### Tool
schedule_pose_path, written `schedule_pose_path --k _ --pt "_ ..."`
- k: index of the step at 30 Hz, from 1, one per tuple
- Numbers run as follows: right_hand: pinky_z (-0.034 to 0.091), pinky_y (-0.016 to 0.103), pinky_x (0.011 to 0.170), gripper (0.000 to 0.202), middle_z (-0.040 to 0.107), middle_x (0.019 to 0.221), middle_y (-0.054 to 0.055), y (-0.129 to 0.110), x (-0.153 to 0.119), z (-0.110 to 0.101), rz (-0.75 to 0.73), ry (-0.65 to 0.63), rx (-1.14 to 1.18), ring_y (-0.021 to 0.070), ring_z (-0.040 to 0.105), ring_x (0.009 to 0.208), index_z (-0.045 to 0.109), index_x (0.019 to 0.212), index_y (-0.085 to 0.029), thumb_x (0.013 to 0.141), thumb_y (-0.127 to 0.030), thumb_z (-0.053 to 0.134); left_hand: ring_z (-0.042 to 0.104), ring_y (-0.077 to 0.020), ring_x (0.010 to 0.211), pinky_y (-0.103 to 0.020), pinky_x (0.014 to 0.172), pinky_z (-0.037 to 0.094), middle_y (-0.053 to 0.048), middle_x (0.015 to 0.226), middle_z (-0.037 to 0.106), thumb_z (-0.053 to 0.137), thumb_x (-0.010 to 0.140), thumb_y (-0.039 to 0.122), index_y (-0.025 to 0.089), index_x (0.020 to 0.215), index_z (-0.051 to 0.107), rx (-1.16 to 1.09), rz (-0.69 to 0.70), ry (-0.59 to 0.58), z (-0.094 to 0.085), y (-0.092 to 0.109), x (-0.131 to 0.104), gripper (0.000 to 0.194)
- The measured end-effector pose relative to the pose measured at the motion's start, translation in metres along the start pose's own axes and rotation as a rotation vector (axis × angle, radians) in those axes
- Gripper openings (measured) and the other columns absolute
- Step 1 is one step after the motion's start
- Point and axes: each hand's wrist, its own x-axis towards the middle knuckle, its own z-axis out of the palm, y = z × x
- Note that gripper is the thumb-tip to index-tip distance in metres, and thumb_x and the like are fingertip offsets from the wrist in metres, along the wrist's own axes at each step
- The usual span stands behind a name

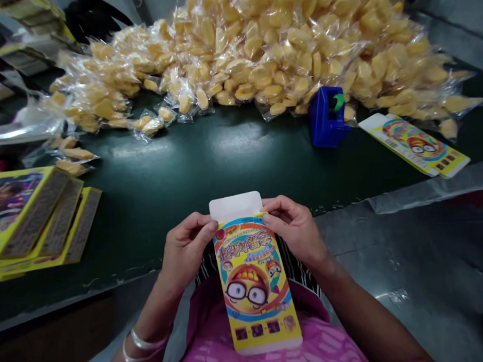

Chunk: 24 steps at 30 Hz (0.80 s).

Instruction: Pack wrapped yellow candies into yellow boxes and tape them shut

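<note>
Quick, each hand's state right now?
Left hand: closed, holding the yellow box near one top corner.
Right hand: closed, holding it near the other.

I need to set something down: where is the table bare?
The widest free patch of table is the middle, bordered by wrapped pieces behind, stacked boxes at left, the blue dispenser at right and the left hand and right hand in front. A smaller one lies between dispenser, yellow carton and front edge. The back and left end are crowded.

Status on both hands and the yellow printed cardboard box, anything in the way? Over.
Left hand and right hand pinching flap-end corners of yellow printed cardboard box. White rectangular flap extended. Nothing blocking it; blue plastic tape dispenser stands apart.
</note>
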Motion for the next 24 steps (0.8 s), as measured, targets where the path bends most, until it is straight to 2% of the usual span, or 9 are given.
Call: schedule_pose_path --k 4,7,10,12,15,19,21,24 --pt "0.055 0.026 0.071 0.008 0.072 0.099 0.003 0.006 0.001 -0.005 -0.020 0.020 -0.005 0.0151 0.067 0.084 0.068 0.078 -0.020 0.079 -0.025 0.074 0.058 -0.0077 0.061 -0.013 0.058 0.047 0.003 0.066 0.066 0.077 0.076 0.031 0.018 0.066 0.066 -0.127 -0.051 -0.047 0.004 -0.004 0.003 0.021" --pt "0.055 0.025 0.073 0.014 0.071 0.093 0.002 0.008 -0.003 -0.011 0.023 0.007 0.021 0.0142 0.067 0.084 0.066 0.082 -0.021 0.077 -0.024 0.078 0.064 -0.0097 0.063 -0.017 0.061 0.053 0.005 0.070 0.069 0.082 0.073 0.030 0.021 0.085 0.065 -0.280 -0.169 -0.066 0.004 -0.010 -0.001 0.023" --pt "0.056 0.029 0.080 0.042 0.072 0.092 -0.001 0.008 -0.001 -0.019 0.103 -0.080 0.127 0.0149 0.069 0.087 0.062 0.109 -0.025 0.073 -0.022 0.082 0.071 -0.0157 0.072 -0.024 0.067 0.058 0.001 0.079 0.074 0.085 0.070 0.029 0.025 0.111 0.061 -0.341 -0.270 -0.121 0.002 -0.009 -0.002 0.048" --pt "0.057 0.031 0.083 0.055 0.072 0.096 0.000 0.006 0.002 -0.024 0.139 -0.157 0.144 0.0162 0.070 0.091 0.059 0.122 -0.026 0.073 -0.023 0.083 0.073 -0.0182 0.080 -0.026 0.072 0.059 -0.003 0.084 0.075 0.085 0.071 0.030 0.020 0.106 0.064 -0.306 -0.272 -0.179 0.001 -0.006 -0.001 0.042" --pt "0.057 0.032 0.084 0.035 0.072 0.100 0.002 0.002 0.004 -0.026 0.127 -0.197 0.065 0.0170 0.069 0.094 0.068 0.111 -0.025 0.077 -0.025 0.079 0.072 -0.0173 0.080 -0.024 0.072 0.059 -0.004 0.084 0.076 0.081 0.074 0.031 0.018 0.087 0.068 -0.221 -0.211 -0.186 0.003 -0.001 0.000 0.022" --pt "0.056 0.030 0.079 0.008 0.069 0.097 0.004 0.000 -0.003 -0.022 -0.031 -0.150 -0.133 0.0174 0.066 0.091 0.072 0.091 -0.024 0.084 -0.022 0.072 0.072 -0.0176 0.081 -0.025 0.071 0.060 -0.005 0.088 0.076 0.074 0.080 0.032 0.019 0.082 0.070 -0.035 -0.070 -0.117 0.005 0.001 -0.007 0.014" --pt "0.054 0.029 0.078 0.004 0.068 0.098 0.005 -0.002 -0.009 -0.021 -0.093 -0.150 -0.204 0.0174 0.066 0.092 0.072 0.085 -0.023 0.086 -0.020 0.069 0.073 -0.0190 0.090 -0.026 0.076 0.060 -0.007 0.100 0.077 0.073 0.082 0.031 0.020 0.083 0.071 -0.004 -0.039 -0.161 0.002 0.002 -0.013 0.012" --pt "0.054 0.028 0.075 0.003 0.067 0.102 0.005 -0.005 -0.020 -0.021 -0.066 -0.180 -0.164 0.0173 0.066 0.091 0.073 0.084 -0.022 0.087 -0.024 0.071 0.072 -0.0189 0.097 -0.024 0.079 0.059 -0.007 0.109 0.075 0.073 0.083 0.031 0.022 0.088 0.072 -0.072 -0.058 -0.289 -0.002 0.005 -0.023 0.010"
